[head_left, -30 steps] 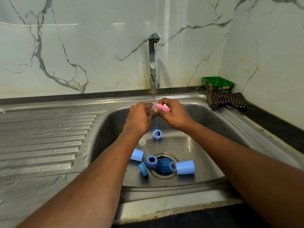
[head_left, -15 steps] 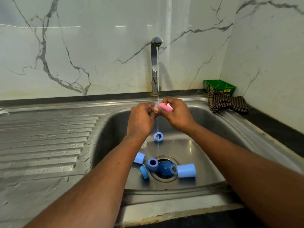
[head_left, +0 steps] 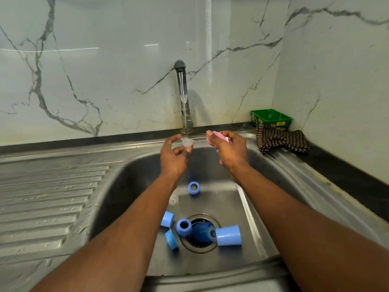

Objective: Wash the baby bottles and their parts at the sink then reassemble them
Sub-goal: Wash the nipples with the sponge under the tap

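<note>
The left hand [head_left: 173, 159] pinches a small clear teat [head_left: 187, 142] between thumb and fingertips, right under the thin water stream from the tap [head_left: 182, 95], at the far side of the sink [head_left: 130, 171]. The right hand [head_left: 228, 149] is curled around a pink sponge [head_left: 217, 136], just to the right of the stream. The teat is wet and soft, so it can slip from this light pinch and fall among the blue rings and caps [head_left: 228, 235] near the drain [head_left: 200, 233]. A small part can also lodge there, over the strainer.
</note>
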A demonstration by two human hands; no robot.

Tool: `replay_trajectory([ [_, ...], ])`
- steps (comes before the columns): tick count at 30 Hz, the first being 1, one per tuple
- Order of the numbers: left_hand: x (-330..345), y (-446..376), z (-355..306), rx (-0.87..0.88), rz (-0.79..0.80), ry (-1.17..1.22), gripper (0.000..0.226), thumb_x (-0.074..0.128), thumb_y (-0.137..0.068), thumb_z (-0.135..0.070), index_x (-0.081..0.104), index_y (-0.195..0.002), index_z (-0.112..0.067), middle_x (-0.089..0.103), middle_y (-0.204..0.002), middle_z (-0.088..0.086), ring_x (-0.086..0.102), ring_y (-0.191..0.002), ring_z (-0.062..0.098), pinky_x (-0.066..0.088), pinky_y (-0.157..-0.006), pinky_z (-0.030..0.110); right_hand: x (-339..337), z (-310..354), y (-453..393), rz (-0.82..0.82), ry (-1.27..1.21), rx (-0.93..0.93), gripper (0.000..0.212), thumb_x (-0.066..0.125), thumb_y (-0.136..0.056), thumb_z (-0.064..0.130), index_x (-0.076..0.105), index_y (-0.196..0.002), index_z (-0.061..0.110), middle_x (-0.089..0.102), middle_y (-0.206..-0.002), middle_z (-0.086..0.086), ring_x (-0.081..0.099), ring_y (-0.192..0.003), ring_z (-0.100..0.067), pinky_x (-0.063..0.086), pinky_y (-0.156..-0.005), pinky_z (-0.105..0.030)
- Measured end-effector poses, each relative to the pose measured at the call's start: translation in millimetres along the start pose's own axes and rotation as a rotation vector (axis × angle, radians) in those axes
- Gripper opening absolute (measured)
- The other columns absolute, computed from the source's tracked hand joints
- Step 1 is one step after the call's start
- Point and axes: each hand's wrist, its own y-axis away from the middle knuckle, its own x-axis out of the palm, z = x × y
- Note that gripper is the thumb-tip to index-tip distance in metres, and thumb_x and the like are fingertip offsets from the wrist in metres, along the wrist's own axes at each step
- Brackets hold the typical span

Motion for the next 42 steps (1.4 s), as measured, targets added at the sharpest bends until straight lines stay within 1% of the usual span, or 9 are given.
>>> replay_trajectory([
  [5,-1,-5,-1,0.071,-0.007,-0.022,0.035,0.067,-0.089,0.003,0.056,-0.114,-0.018,0.069,-0.099,0.006,0.067,-0.097,0.019,0.055,-0.094,0.037,10,-1,3,0.123,0.124,-0.116,0.003,0.070,-0.087,0.026,0.069,-0.087,0.028,0.068,-0.082,0.007,0.060,-0.077,-0.013,0.046,-0.070,-0.032],
  [12,-3,-1,-1,0.128,0.109,-0.014,0.026,0.067,-0.085,0.011,0.063,-0.107,-0.003,0.073,-0.096,0.016,0.069,-0.084,0.018,0.058,-0.072,0.021,16,-5,8,0.251,0.351,-0.293,0.050,0.079,-0.081,0.030,0.059,-0.127,0.021,0.062,-0.121,-0.003,0.060,-0.110,-0.018,0.051,-0.092,-0.032],
  [16,-4,2,-1,0.172,0.170,0.010,0.022,0.070,-0.084,0.009,0.066,-0.101,-0.003,0.072,-0.085,0.010,0.069,-0.074,0.009,0.055,-0.068,0.017,13,-8,7,0.244,0.503,-0.390,0.027,0.070,-0.091,0.026,0.063,-0.116,0.023,0.063,-0.113,-0.007,0.061,-0.101,-0.019,0.047,-0.075,-0.023],
  [19,-1,2,0,0.218,0.198,-0.036,0.021,0.070,-0.086,0.005,0.069,-0.105,-0.002,0.074,-0.087,0.009,0.071,-0.077,0.011,0.056,-0.071,0.020,9,-6,6,0.166,0.590,-0.400,0.011,0.068,-0.091,0.031,0.061,-0.098,0.030,0.065,-0.104,-0.002,0.061,-0.092,-0.018,0.048,-0.074,-0.031],
  [24,7,0,3,0.298,0.140,-0.162,0.026,0.071,-0.090,-0.009,0.070,-0.116,-0.009,0.076,-0.092,0.009,0.074,-0.085,0.014,0.059,-0.076,0.025,3,-5,4,-0.005,0.583,-0.356,0.023,0.076,-0.079,0.044,0.066,-0.085,0.024,0.069,-0.082,0.005,0.064,-0.077,-0.015,0.050,-0.064,-0.030],
  [27,4,-1,4,0.290,0.127,-0.157,0.030,0.071,-0.090,-0.012,0.067,-0.119,-0.009,0.076,-0.093,0.011,0.074,-0.083,0.011,0.058,-0.078,0.023,3,-5,5,-0.030,0.555,-0.347,0.030,0.081,-0.074,0.047,0.064,-0.087,0.026,0.069,-0.085,0.005,0.063,-0.078,-0.014,0.048,-0.063,-0.028],
  [31,2,-2,3,0.298,0.125,-0.150,0.052,0.076,-0.086,-0.011,0.058,-0.134,-0.018,0.076,-0.094,0.004,0.073,-0.090,0.014,0.058,-0.091,0.040,4,-10,4,0.078,0.502,-0.382,0.032,0.077,-0.082,0.043,0.066,-0.102,0.021,0.069,-0.099,0.001,0.064,-0.090,-0.014,0.047,-0.070,-0.026],
  [35,-1,6,1,0.400,0.112,-0.298,0.081,0.074,-0.088,-0.013,0.029,-0.153,-0.030,0.069,-0.076,-0.015,0.070,-0.078,0.003,0.054,-0.085,0.024,5,-12,1,0.141,0.609,-0.370,0.021,0.067,-0.090,0.041,0.069,-0.103,0.024,0.068,-0.104,-0.003,0.063,-0.095,-0.019,0.049,-0.076,-0.032],
  [42,0,9,-5,0.477,0.176,-0.645,0.057,0.062,-0.096,-0.020,0.043,-0.141,-0.050,0.072,-0.100,-0.005,0.067,-0.094,0.016,0.054,-0.081,0.036,0,-5,4,0.079,0.579,-0.297,0.019,0.078,-0.080,0.039,0.066,-0.084,0.026,0.069,-0.083,0.005,0.065,-0.079,-0.015,0.045,-0.063,-0.028],
])
